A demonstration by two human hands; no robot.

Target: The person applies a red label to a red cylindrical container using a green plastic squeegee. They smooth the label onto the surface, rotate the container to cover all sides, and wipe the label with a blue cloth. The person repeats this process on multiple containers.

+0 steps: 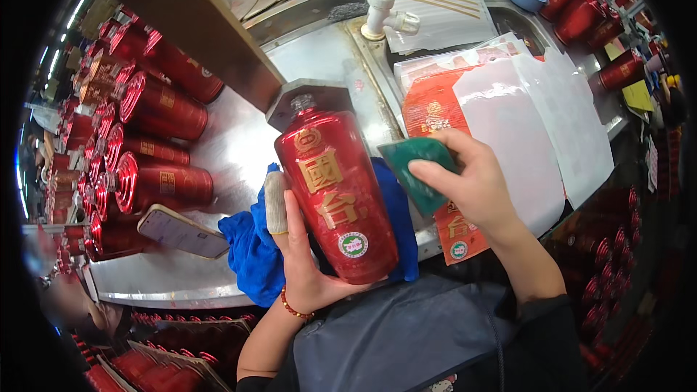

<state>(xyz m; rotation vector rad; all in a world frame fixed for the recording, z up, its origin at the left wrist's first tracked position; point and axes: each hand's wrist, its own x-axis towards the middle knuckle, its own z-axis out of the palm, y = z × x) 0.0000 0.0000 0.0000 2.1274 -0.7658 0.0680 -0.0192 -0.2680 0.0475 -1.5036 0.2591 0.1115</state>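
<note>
The left hand (306, 268), half open, cradles the red bottle (335, 192) at its base and left side. The right hand (473, 183) pinches a green scraper (415, 174) between thumb and fingers. The bottle is over a blue cloth (253, 258), neck pointing away and slightly left, long axis running near to far.

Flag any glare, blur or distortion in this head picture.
Head view: glare whitens patches of the metal counter and streaks the red bottles at left; in the head view, the held red bottle and green scraper look fairly sharp, while the far lower left is blurred; also in the head view, the counter's near edge bows and the corners go black.
</note>
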